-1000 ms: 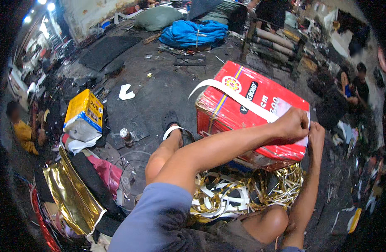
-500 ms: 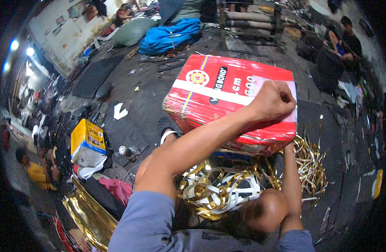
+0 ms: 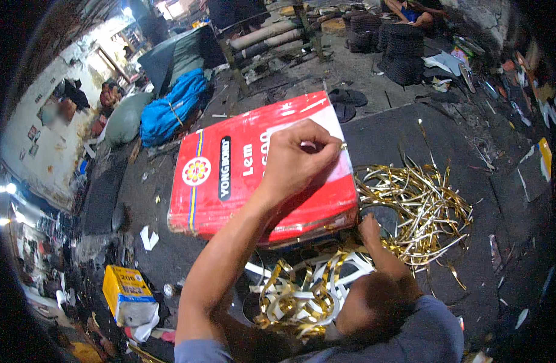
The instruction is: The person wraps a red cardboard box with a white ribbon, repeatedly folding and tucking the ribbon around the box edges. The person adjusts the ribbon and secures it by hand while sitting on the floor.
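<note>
A red carton [image 3: 242,163] wrapped in shiny clear film sits before me, its broad printed face upward. My left hand [image 3: 299,154] is over its right part, thumb and forefinger pinched together on a tiny shiny tip, which looks like the end of a strip [image 3: 343,146]. Beside the carton's near right corner, my right hand [image 3: 369,231] is closed; whatever it grips is hidden. Next to it lies a tangled heap of narrow gold strips [image 3: 420,212]. Wider gold-and-white ribbon curls [image 3: 302,293] lie between the carton and my bent knee.
A yellow-and-blue box [image 3: 130,293] stands at the left. Black sandals [image 3: 347,100] lie beyond the carton, with stacked dark pieces [image 3: 402,54] farther back. A blue bundle [image 3: 174,106] rests far left. One person [image 3: 414,13] sits at the far right, another [image 3: 108,95] far left.
My view has turned right, so the carton appears farther left. The white strip across the carton's top no longer shows there. My right hand, earlier mostly hidden below the carton, now shows beside it.
</note>
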{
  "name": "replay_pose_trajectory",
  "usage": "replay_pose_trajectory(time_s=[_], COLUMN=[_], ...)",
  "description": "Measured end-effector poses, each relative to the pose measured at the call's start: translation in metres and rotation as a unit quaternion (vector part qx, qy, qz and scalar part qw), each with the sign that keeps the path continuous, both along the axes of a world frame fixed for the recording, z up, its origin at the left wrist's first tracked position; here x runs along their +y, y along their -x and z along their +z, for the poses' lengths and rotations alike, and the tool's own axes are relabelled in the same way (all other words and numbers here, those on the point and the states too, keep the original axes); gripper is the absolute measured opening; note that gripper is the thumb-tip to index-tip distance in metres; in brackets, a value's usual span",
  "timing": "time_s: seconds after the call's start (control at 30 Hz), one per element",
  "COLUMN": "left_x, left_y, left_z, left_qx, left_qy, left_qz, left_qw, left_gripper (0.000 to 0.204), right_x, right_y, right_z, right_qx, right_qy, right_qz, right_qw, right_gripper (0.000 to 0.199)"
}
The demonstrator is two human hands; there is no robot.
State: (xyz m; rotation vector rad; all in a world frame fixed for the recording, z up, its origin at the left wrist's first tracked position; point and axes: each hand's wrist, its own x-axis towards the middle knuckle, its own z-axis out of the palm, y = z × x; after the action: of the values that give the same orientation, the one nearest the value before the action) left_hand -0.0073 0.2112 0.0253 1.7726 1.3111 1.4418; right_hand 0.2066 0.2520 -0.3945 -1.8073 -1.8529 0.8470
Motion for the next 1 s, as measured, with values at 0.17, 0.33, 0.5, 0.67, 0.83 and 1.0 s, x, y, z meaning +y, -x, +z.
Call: replay_pose_trajectory(time_s=[0.17, 0.33, 0.5, 0.67, 0.83, 1.0], left_x=[-0.001, 0.005, -0.002, -0.027, -0.025, -0.027], left_y=[0.001, -0.002, -0.012, 0.006, -0.005, 0.003], left_z=[0.0, -0.002, 0.009, 0.005, 0.011, 0.01], left_qx=[0.025, 0.015, 0.094, 0.125, 0.128, 0.14], left_qy=[-0.029, -0.055, -0.133, -0.111, -0.139, -0.081], left_qz=[-0.012, -0.032, -0.037, 0.002, -0.005, 0.002], left_qw=[0.999, 0.998, 0.986, 0.986, 0.982, 0.987], left_gripper=[0.005, 0.006, 0.009, 0.009, 0.008, 0.012], right_x=[-0.028, 0.015, 0.064, 0.025, 0.011, 0.023], right_y=[-0.03, -0.117, -0.21, -0.051, -0.001, 0.009], right_z=[-0.013, -0.035, 0.08, 0.358, 0.436, 0.42], right_qx=[-0.042, 0.363, 0.262, 0.246, 0.108, 0.288], right_qy=[0.026, 0.147, -0.237, -0.306, -0.057, 0.06], right_qz=[-0.028, -0.176, -0.261, 0.089, 0.3, 0.286], right_qw=[0.998, 0.903, 0.898, 0.915, 0.946, 0.912], right_gripper=[0.031, 0.035, 0.031, 0.028, 0.032, 0.029])
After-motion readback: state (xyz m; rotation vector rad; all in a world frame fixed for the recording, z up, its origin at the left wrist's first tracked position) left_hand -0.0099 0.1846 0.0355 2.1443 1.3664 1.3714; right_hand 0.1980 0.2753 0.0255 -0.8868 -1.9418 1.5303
